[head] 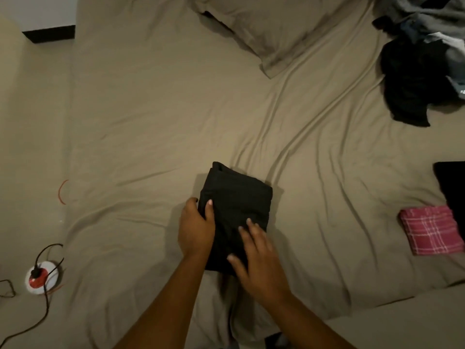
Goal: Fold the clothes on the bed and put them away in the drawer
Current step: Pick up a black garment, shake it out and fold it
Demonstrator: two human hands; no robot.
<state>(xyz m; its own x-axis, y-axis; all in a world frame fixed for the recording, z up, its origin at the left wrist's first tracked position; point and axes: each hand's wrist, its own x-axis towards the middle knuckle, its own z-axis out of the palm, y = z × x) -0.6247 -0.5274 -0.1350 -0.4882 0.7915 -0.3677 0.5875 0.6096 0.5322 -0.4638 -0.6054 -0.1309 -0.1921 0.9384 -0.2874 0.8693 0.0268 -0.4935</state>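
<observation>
A black garment (239,197), folded into a compact rectangle, lies on the tan bed sheet (151,134) near the bed's front edge. My left hand (196,230) grips its left edge, thumb on top and fingers curled around the side. My right hand (256,255) lies flat on the garment's near right part, fingers spread and pressing down. A folded pink plaid cloth (431,230) rests at the right. A pile of unfolded dark and grey clothes (417,71) sits at the far right corner. No drawer is in view.
A tan pillow (271,34) lies at the head of the bed. Another black item (453,192) is cut off by the right edge. On the floor at left, a white and red socket (41,275) with black cables, and a red band (62,192).
</observation>
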